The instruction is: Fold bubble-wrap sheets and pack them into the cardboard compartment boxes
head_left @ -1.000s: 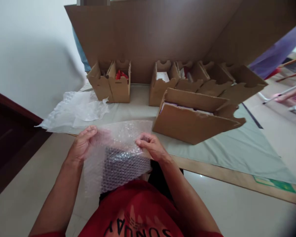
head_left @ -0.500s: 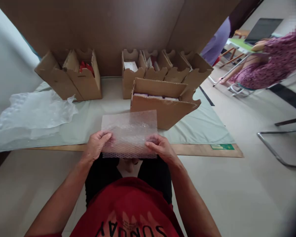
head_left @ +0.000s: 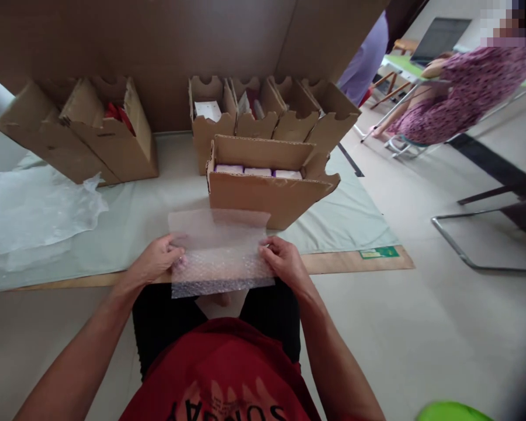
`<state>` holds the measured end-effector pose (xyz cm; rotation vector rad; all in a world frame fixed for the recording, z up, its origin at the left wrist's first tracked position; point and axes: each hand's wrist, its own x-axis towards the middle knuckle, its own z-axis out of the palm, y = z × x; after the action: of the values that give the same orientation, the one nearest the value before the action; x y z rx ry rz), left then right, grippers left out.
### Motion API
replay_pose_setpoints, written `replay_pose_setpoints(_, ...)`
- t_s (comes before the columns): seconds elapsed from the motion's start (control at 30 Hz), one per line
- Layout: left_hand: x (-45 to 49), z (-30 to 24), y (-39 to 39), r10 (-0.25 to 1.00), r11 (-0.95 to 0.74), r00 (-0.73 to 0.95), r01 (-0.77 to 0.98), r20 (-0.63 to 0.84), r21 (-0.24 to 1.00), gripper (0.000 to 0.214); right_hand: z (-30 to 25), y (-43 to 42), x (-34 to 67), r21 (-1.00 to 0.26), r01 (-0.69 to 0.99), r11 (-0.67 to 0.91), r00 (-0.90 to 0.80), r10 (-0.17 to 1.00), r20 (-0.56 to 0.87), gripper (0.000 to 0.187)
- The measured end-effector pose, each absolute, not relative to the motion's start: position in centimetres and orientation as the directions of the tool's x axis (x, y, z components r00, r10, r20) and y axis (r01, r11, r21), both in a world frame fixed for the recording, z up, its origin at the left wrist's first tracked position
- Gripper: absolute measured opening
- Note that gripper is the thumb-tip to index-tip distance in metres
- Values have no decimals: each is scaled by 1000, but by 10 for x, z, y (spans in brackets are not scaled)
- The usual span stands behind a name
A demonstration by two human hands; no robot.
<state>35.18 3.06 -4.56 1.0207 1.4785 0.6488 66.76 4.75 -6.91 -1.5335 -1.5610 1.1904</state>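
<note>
A clear sheet of bubble wrap point(head_left: 221, 257) is stretched between my two hands, above the table's front edge and my lap. My left hand point(head_left: 158, 257) pinches its left side, thumb on top. On the opposite side my right hand point(head_left: 283, 260) grips the right edge between thumb and fingers. Just beyond the sheet stands a cardboard file box point(head_left: 263, 196) holding several white packs with purple edges point(head_left: 258, 172). The sheet's upper part overlaps the box's lower left front in view.
More bubble wrap point(head_left: 39, 204) lies at the left on the pale green cloth point(head_left: 135, 216). Several cardboard boxes point(head_left: 109, 140) line the back against a tall brown panel point(head_left: 158, 52). At right are a person in a patterned garment point(head_left: 425, 117) and a metal-framed chair point(head_left: 456, 245).
The bubble wrap has come slightly lower and tilted, and my hands have moved a little farther apart. My view has shifted right, bringing a green object into the bottom right.
</note>
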Motion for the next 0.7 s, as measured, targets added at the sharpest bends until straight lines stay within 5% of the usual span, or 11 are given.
replay_pose_setpoints(0.1, 357, -48, 37, 858, 495, -71, 377, -509, 783, 61, -70, 41, 676, -808, 587, -41, -71, 992, -102, 23)
replay_pose_setpoints(0.23, 361, -49, 38, 872, 477, -135, 458, -471, 750, 64, -62, 36, 683, -789, 612, 46, 23, 997, 76, 25)
replay_pose_setpoints(0.4, 358, -53, 36, 854, 511, -115, 364, -507, 779, 71, -59, 68, 683, -771, 602, 209, -105, 977, 183, 27)
replay_pose_setpoints(0.7, 353, -68, 36, 902, 430, -71, 249, -426, 868, 60, -62, 138, 673, -704, 656, 273, -240, 959, 149, 22)
